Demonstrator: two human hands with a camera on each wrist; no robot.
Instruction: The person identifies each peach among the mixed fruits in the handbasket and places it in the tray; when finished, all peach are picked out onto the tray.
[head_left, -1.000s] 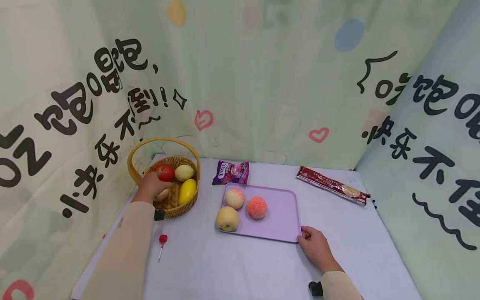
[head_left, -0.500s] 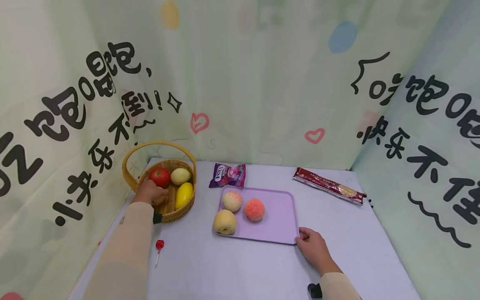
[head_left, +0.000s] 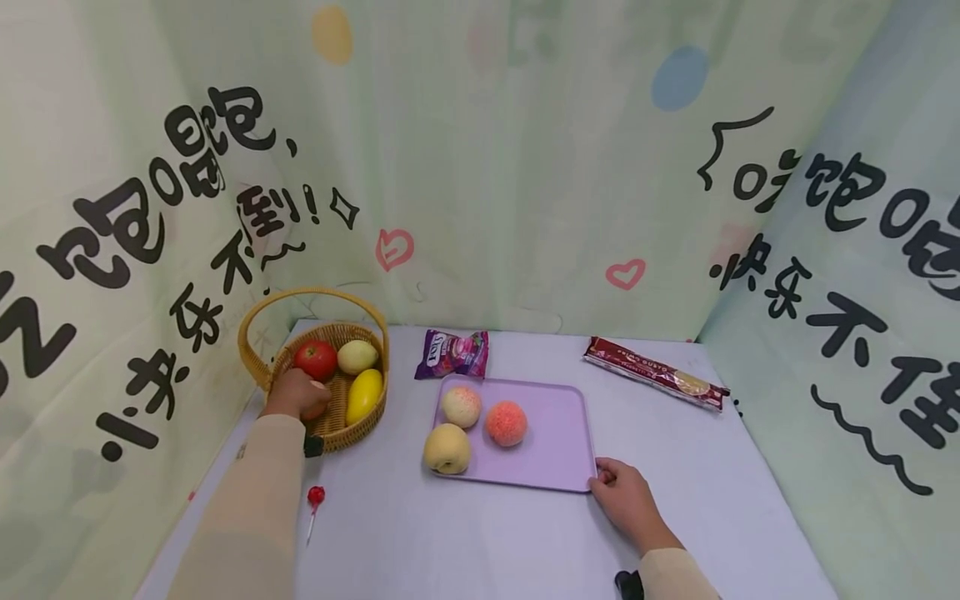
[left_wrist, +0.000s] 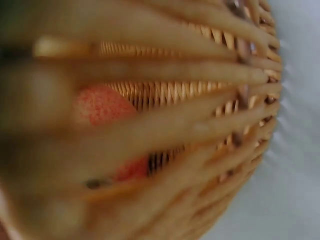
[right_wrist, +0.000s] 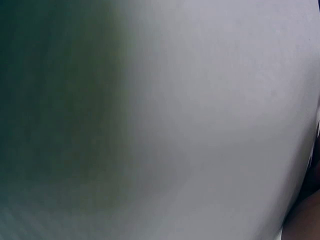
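My left hand (head_left: 294, 393) reaches over the near left rim of a wicker basket (head_left: 358, 437), fingers bent down over a pinkish peach (head_left: 317, 402) that they partly cover. Through the basket's slats, the left wrist view shows a red-speckled peach (left_wrist: 102, 106); the fingers are not discernible there. A tomato (head_left: 316, 360), a pale yellow-green oval fruit (head_left: 357, 357) and a yellow mango-like fruit (head_left: 364, 397) lie beside it. My right hand (head_left: 624, 497) pinches the near right corner of a lilac tray (head_left: 558, 433); the right wrist view is mostly blurred tabletop.
On the tray sit a pale speckled peach (head_left: 461, 407), a coral-pink round fruit (head_left: 506, 423) and a yellow round fruit (head_left: 447, 449). A purple snack bag (head_left: 453, 354) lies behind, a long maroon packet (head_left: 655, 373) at back right, a red lollipop (head_left: 316, 497) at front left.
The left hand has gone lower into the basket, from beside the tomato down over the peach. The right hand stays on the tray corner. The head view has shifted slightly.
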